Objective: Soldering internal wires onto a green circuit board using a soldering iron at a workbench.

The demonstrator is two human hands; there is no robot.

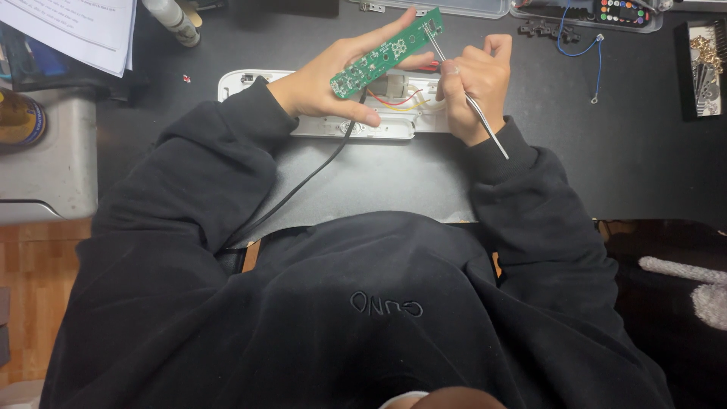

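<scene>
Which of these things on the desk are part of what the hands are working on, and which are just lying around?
In use:
left hand holding green circuit board
right hand holding metal tweezers
white housing
black cable

Lying about:
blue wire
papers
parts tray

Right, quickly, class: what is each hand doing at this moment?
Left hand: closed on a green circuit board.
Right hand: closed on metal tweezers, tips at the board.

One green board up in the air, one pair of tweezers on it. One white casing on the bench, one black cable, one blue wire, two hands, one paper stack.
</scene>
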